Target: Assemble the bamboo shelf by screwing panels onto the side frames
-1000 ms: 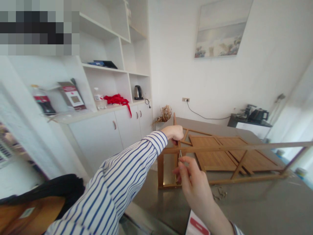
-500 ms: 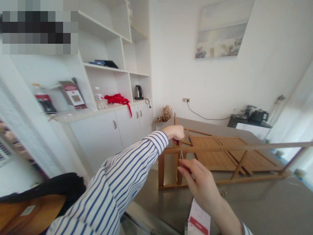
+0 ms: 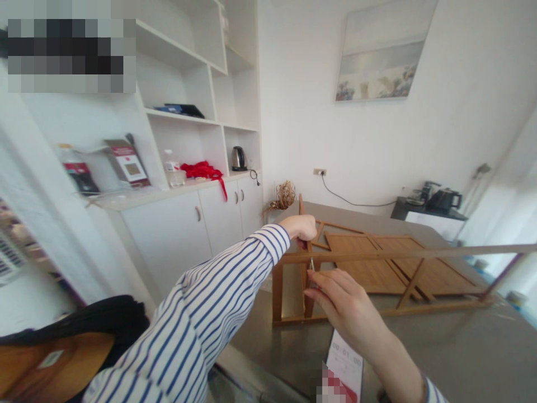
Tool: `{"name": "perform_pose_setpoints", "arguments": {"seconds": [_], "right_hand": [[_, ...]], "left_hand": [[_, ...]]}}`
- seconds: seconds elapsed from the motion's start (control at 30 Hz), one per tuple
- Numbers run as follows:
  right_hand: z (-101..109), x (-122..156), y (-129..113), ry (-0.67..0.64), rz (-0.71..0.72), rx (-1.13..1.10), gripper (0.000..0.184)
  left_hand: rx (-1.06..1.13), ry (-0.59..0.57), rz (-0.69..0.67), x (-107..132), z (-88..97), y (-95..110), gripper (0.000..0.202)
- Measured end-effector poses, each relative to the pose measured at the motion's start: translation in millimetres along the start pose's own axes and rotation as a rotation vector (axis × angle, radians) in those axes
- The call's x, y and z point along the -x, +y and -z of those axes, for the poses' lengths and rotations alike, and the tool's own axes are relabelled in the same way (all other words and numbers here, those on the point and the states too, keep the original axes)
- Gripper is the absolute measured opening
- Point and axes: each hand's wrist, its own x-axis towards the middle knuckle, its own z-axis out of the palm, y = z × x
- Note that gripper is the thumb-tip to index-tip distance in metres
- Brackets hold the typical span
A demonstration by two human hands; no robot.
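Note:
My left hand [image 3: 300,228] is closed around a short wooden bar [image 3: 301,205] at the near-left end of a brown wooden frame [image 3: 377,254]. The frame lies on its side on the grey table. Just below its upper rail, my right hand [image 3: 348,296] pinches a thin silver metal pin [image 3: 311,265] between thumb and fingertips. The pin's upper end meets the rail; whether it is a screw or a bolt I cannot tell. Under my right wrist lies a phone [image 3: 348,354] showing a timer.
Slatted wooden panels [image 3: 361,246] lie on the grey table [image 3: 461,347] behind the frame. A black kettle [image 3: 445,199] stands on a small unit at the right. White cabinets [image 3: 168,235] run along the left. An orange-brown chair [image 3: 62,364] is at the lower left.
My right hand has turned slightly, its fingers shifting a little on the pin. My left hand stays in place. More of the phone's timer digits show now.

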Motion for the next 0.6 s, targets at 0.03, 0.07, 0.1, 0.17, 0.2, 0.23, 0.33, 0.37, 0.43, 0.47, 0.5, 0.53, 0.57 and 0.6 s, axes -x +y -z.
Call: {"name": "perform_pose_setpoints", "arguments": {"seconds": [0.03,0.07,0.1,0.17,0.2,0.23,0.33,0.37,0.43,0.47,0.5,0.53,0.57,0.6], "right_hand": [[-1.8,-0.3,-1.0,0.030,0.005,0.005,0.024],[-3.7,-0.7,-2.3,0.060,0.007,0.008,0.023],[-5.7,-1.2,-3.7,0.090,0.006,0.011,0.022],[-9.3,-2.5,-6.7,0.145,0.000,0.013,0.018],[-10.8,-3.5,-8.0,0.168,-0.006,0.015,0.017],[-11.9,-4.5,-9.2,0.186,-0.013,0.015,0.015],[-13.1,-7.6,-12.0,0.215,-0.056,0.009,0.015],[-12.9,-8.3,-12.9,0.220,-0.079,0.002,0.016],[-12.1,-8.8,-15.1,0.224,-0.145,-0.034,0.018],[-12.0,-8.5,-16.3,0.226,-0.190,-0.069,0.019],[-12.3,-7.7,-17.5,0.225,-0.243,-0.117,0.019],[-13.1,-6.5,-18.6,0.225,-0.302,-0.177,0.020],[-14.5,-4.9,-19.4,0.229,-0.362,-0.249,0.019],[-16.2,-2.9,-19.9,0.237,-0.417,-0.328,0.017]], "left_hand": [[-0.003,0.001,0.000,-0.4,0.0,-0.2,0.029],[-0.006,0.001,-0.001,-0.9,0.0,-0.4,0.029],[-0.008,0.002,-0.004,-1.4,0.1,-0.5,0.029],[-0.007,0.001,-0.009,-2.1,0.4,-0.5,0.029],[-0.005,0.000,-0.012,-2.3,0.6,-0.5,0.029],[-0.001,-0.001,-0.015,-2.4,0.7,-0.6,0.030],[0.010,-0.004,-0.018,-2.4,0.8,-0.7,0.031],[0.012,-0.004,-0.019,-2.4,0.7,-0.9,0.031],[0.017,-0.004,-0.022,-2.9,0.3,-1.4,0.031],[0.020,-0.004,-0.024,-3.3,0.2,-1.7,0.031],[0.023,-0.004,-0.026,-3.7,0.0,-2.1,0.031],[0.026,-0.004,-0.029,-4.3,-0.1,-2.5,0.031],[0.029,-0.004,-0.030,-4.8,-0.1,-2.9,0.030],[0.032,-0.004,-0.030,-5.3,-0.1,-3.3,0.030]]}}
